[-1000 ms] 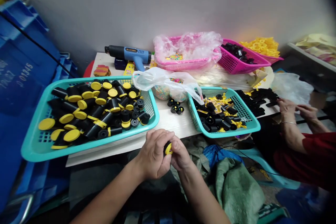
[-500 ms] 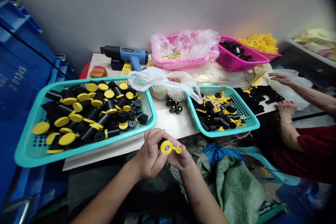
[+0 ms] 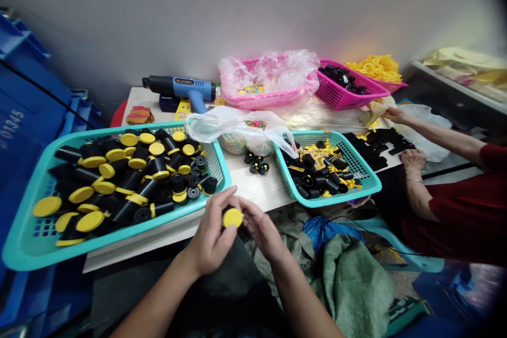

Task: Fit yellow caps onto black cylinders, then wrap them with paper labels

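Observation:
A round yellow cap (image 3: 232, 217) sits between my hands, its flat face toward me, and whatever lies behind it is hidden. My left hand (image 3: 212, 235) wraps its fingers around the cap. My right hand (image 3: 259, 229) presses its fingertips against the cap's right side. Just beyond them, a large teal basket (image 3: 130, 221) holds several black cylinders with yellow caps and bands. A smaller teal basket (image 3: 348, 194) holds more black and yellow parts. Several small black wheels (image 3: 255, 163) lie on the white table (image 3: 253, 190) between the baskets.
A blue heat gun (image 3: 186, 87), a pink basket (image 3: 269, 99) and a magenta basket (image 3: 344, 97) stand at the back. A co-worker's hands (image 3: 414, 159) work at the right among black pieces. Blue crates (image 3: 24, 116) stand left; a green sack (image 3: 352, 285) lies below.
The yellow tabbed piece with a pink centre no longer shows; a plain yellow disc now faces me. My hands have turned the part, and the co-worker's far hand has moved closer to the table.

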### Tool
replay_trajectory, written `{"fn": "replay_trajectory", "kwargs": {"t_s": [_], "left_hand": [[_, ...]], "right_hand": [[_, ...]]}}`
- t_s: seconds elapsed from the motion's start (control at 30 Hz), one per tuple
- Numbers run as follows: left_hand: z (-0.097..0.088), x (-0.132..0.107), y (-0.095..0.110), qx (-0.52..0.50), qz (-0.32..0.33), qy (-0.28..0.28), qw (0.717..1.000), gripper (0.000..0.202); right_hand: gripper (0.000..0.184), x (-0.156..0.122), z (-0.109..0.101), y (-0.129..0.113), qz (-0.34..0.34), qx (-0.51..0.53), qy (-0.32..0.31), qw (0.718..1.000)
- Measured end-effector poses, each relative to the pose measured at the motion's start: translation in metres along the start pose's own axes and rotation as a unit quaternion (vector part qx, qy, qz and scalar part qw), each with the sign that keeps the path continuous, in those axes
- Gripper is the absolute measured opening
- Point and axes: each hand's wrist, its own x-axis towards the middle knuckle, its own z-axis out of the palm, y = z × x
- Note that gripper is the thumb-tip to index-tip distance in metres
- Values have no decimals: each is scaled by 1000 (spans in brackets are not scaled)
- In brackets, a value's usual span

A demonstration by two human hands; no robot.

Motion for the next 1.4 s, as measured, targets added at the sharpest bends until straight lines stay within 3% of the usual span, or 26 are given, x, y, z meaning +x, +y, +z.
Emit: {"fn": "replay_trajectory", "kwargs": {"t_s": [0.07, 0.13, 0.17, 0.23, 0.33, 0.4, 0.47, 0.53, 0.6, 0.67, 0.73, 0.83, 0.97, 1.03, 1.1, 1.13, 1.2, 1.3, 1.4], "left_hand": [[-18, 7, 6, 33, 12, 49, 998, 39], [-39, 16, 7, 99, 12, 113, 989, 28], [-50, 20, 6, 137, 3, 144, 980, 25], [-71, 28, -1, 227, -31, 180, 956, 23], [-92, 40, -8, 375, -112, 170, 905, 28], [-95, 43, -6, 425, -105, 181, 881, 28], [-85, 42, 3, 389, -34, 220, 894, 25], [-65, 36, 13, 288, 41, 208, 934, 22], [-37, 30, 19, 192, 83, 113, 971, 24], [-7, 25, 17, 151, 91, 8, 984, 27], [20, 23, 8, 150, 59, -44, 986, 35], [45, 22, -10, 127, -31, -67, 989, 51], [52, 21, -23, 44, -122, -83, 988, 46], [49, 20, -24, 18, -137, -67, 988, 41], [46, 18, -21, 4, -146, -55, 988, 39], [44, 18, -19, 0, -148, -52, 988, 37], [42, 16, -13, -4, -152, -48, 987, 33], [40, 14, -3, -7, -146, -56, 988, 30], [39, 13, 3, 2, -143, -75, 987, 31]], "right_hand": [[57, 11, -20, 5, -6, -111, 146, 983], [49, 27, -43, 11, -15, -275, 275, 921], [48, 36, -53, 13, -18, -344, 308, 887], [49, 52, -70, 17, -24, -422, 327, 845], [54, 73, -77, 22, -42, -437, 321, 839], [59, 83, -75, 24, -73, -455, 311, 831], [57, 89, -72, 27, -98, -477, 306, 818], [50, 91, -69, 30, -103, -486, 315, 808], [47, 86, -66, 32, -104, -484, 335, 802], [47, 74, -61, 32, -113, -474, 344, 803], [49, 55, -51, 28, -117, -454, 332, 818], [53, 21, -31, 17, -99, -408, 293, 859], [60, -9, -20, -14, -81, -367, 195, 906], [42, -5, -37, -42, -103, -401, 142, 899], [25, 16, -70, -75, -105, -499, 151, 847], [32, 33, -92, -91, -65, -563, 194, 801], [42, 74, -138, -117, 125, -689, 233, 674], [37, 131, -197, -134, 223, -719, 232, 616], [33, 162, -231, -126, 281, -738, 200, 581]]}}
